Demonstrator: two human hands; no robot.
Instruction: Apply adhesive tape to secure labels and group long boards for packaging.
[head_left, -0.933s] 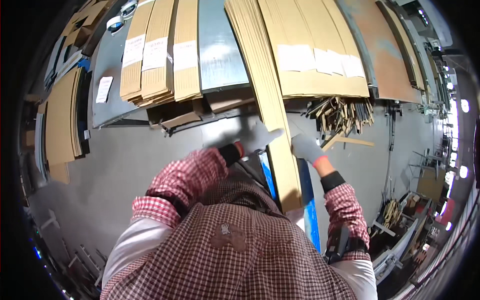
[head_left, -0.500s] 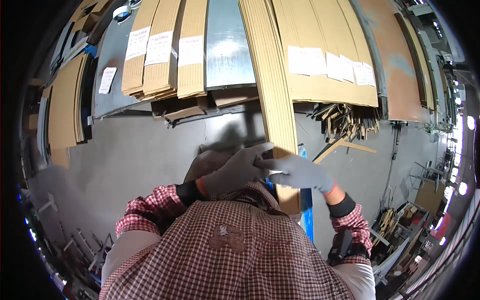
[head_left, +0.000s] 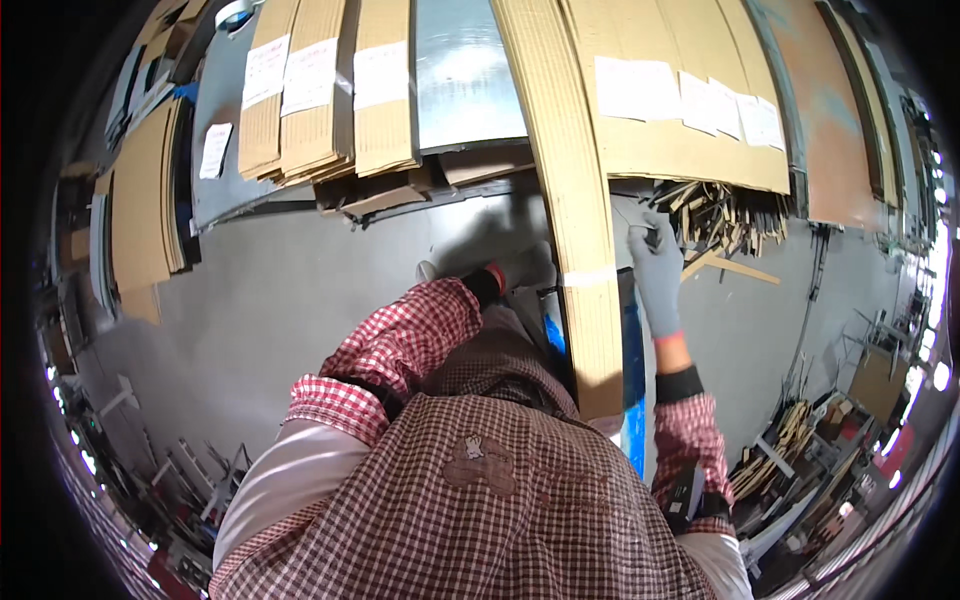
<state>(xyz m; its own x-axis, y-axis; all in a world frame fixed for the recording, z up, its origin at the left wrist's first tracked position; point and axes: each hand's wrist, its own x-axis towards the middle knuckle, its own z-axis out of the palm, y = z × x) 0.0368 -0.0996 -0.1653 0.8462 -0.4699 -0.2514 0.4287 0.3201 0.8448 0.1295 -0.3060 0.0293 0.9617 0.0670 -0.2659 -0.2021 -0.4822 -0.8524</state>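
Two gloved hands flank a long stack of cardboard strips (head_left: 575, 180) that juts past the near edge of the metal tabletop (head_left: 470, 90).
The stack's near end lies over a blue-and-black support (head_left: 632, 345), and a pale band (head_left: 588, 277) crosses its upper face. The left hand (head_left: 525, 266) is at the stack's left side, in shadow; whether it grips anything cannot be told. The right hand (head_left: 656, 275) is just right of the stack, fingers curled narrow, any hold unclear. Three labelled bundles (head_left: 318, 140) reach the tabletop's near edge toward its left corner, beside a white slip (head_left: 215, 150).
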